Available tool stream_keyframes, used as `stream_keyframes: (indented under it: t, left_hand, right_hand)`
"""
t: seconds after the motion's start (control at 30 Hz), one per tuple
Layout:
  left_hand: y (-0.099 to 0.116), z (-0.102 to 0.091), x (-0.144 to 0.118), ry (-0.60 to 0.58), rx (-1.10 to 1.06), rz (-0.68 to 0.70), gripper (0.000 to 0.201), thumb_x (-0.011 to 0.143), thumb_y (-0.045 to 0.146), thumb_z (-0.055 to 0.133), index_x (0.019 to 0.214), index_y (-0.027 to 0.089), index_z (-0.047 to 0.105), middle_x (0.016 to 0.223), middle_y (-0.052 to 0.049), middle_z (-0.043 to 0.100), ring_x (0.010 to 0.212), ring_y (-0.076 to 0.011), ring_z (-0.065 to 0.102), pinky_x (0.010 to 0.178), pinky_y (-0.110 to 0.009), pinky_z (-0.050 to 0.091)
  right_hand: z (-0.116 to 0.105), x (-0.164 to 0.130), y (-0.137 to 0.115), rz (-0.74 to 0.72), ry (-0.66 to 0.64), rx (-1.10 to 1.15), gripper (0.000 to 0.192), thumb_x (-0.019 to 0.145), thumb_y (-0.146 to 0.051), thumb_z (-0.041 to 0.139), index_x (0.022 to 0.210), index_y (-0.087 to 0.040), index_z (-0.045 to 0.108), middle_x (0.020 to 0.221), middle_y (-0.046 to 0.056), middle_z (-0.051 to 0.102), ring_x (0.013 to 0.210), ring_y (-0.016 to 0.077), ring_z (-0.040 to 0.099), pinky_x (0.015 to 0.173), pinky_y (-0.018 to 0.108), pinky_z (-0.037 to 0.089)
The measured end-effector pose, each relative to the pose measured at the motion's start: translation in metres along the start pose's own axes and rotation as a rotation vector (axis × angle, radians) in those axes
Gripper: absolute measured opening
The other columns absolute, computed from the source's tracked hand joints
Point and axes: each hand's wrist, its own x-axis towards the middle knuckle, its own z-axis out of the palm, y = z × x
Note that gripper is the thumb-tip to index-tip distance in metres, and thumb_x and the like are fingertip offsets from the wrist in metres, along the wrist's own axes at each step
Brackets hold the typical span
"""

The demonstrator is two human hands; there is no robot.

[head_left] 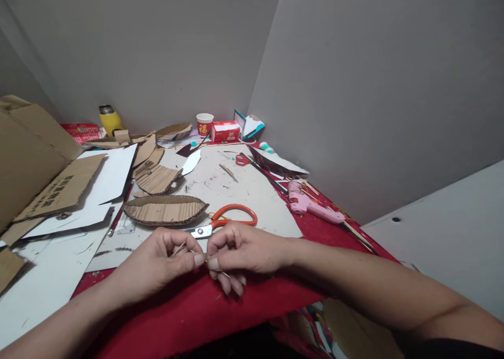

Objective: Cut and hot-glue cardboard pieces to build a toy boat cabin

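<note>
My left hand (161, 259) and my right hand (236, 254) meet thumb to thumb above the red tablecloth (189, 306) near the table's front edge. Both pinch a thin wooden stick (179, 249) between fingers and thumbs; only short bits of it show. Just beyond my hands lie orange-handled scissors (226, 220). A boat-shaped corrugated cardboard piece (165, 210) rests on the grey work board (236, 191) behind them.
A pink glue gun (311, 204) and loose sticks lie at the right edge. Red scissors (244, 159), a red paper cup (205, 124), a red box (225, 132) and a yellow bottle (109, 118) stand at the back. Cardboard sheets (35, 159) and white paper (106, 180) cover the left.
</note>
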Motion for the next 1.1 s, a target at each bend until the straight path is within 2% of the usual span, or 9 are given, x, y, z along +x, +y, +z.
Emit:
stream_keyframes:
  t: [0.13,0.33,0.53,0.63,0.8,0.87,0.93,1.0,1.1]
  left_hand:
    - [-0.001,0.0,0.0,-0.046,0.061,-0.004,0.033,0.081,0.048,0.065,0.074,0.016,0.065,0.051,0.008,0.03,0.051,-0.0091,0.022,0.048,-0.024,0.017]
    - [0.001,0.003,-0.003,-0.061,0.119,0.017,0.03,0.085,0.044,0.061,0.072,0.016,0.061,0.053,0.008,0.032,0.051,-0.0092,0.023,0.047,-0.025,0.017]
    - [0.006,0.009,-0.007,-0.039,0.172,0.103,0.025,0.087,0.035,0.054,0.07,0.016,0.056,0.054,0.008,0.032,0.052,-0.009,0.025,0.048,-0.022,0.022]
    - [-0.001,0.013,-0.006,0.035,0.301,0.198,0.025,0.088,0.029,0.049,0.067,0.017,0.053,0.055,0.007,0.036,0.052,-0.0093,0.03,0.048,-0.021,0.025]
    - [-0.017,0.019,-0.004,0.247,0.699,0.498,0.022,0.087,0.018,0.044,0.067,0.017,0.052,0.057,0.005,0.044,0.051,-0.0097,0.038,0.052,-0.024,0.027]
    - [-0.014,0.017,-0.005,0.316,0.652,0.446,0.023,0.088,0.021,0.045,0.068,0.018,0.054,0.054,0.005,0.042,0.05,-0.0099,0.037,0.051,-0.024,0.027]
    - [-0.005,0.012,-0.006,0.346,0.483,0.251,0.024,0.088,0.029,0.048,0.068,0.018,0.056,0.052,0.006,0.039,0.049,-0.0103,0.036,0.048,-0.022,0.027]
    - [0.002,0.006,-0.006,0.26,0.386,0.076,0.026,0.086,0.035,0.049,0.068,0.018,0.056,0.052,0.006,0.039,0.049,-0.0105,0.034,0.046,-0.022,0.027]
    - [0.004,0.0,-0.005,0.107,0.507,-0.018,0.023,0.083,0.032,0.049,0.066,0.018,0.055,0.056,0.004,0.045,0.053,-0.0118,0.039,0.049,-0.023,0.03]
  right_hand:
    - [0.002,-0.004,-0.001,-0.023,-0.005,-0.095,0.013,0.083,-0.019,0.054,0.071,-0.014,0.056,0.056,-0.004,0.061,0.039,0.0035,0.054,0.042,0.012,0.043]
    - [0.004,-0.007,-0.003,-0.07,-0.002,-0.25,0.014,0.083,-0.015,0.05,0.07,-0.016,0.053,0.053,-0.007,0.055,0.04,0.0036,0.048,0.043,0.014,0.04]
    - [0.003,-0.006,0.001,-0.297,0.041,-0.464,0.014,0.078,-0.013,0.052,0.064,-0.016,0.05,0.051,-0.008,0.043,0.046,0.0037,0.037,0.045,0.015,0.031]
    - [0.004,-0.004,0.005,-0.33,0.104,-0.507,0.016,0.075,-0.011,0.05,0.061,-0.017,0.045,0.052,-0.009,0.036,0.048,0.0045,0.031,0.045,0.017,0.027]
    - [0.007,0.002,0.01,-0.286,0.276,-0.507,0.017,0.074,-0.012,0.049,0.059,-0.018,0.042,0.053,-0.008,0.035,0.05,0.0061,0.033,0.046,0.018,0.026]
    - [0.006,0.002,0.009,-0.351,0.331,-0.516,0.016,0.076,-0.013,0.049,0.061,-0.017,0.045,0.053,-0.007,0.038,0.05,0.0064,0.035,0.046,0.018,0.028]
    - [0.005,0.0,0.007,-0.456,0.39,-0.581,0.017,0.083,-0.016,0.049,0.066,-0.016,0.051,0.055,-0.006,0.044,0.051,0.0072,0.039,0.049,0.019,0.032]
    - [0.004,-0.002,0.007,-0.55,0.423,-0.745,0.018,0.089,-0.02,0.05,0.072,-0.015,0.057,0.06,-0.002,0.053,0.055,0.0089,0.046,0.054,0.021,0.037]
    - [0.003,-0.003,0.01,-0.602,0.393,-1.11,0.018,0.092,-0.018,0.051,0.077,-0.014,0.062,0.068,0.002,0.061,0.062,0.0117,0.052,0.061,0.024,0.039]
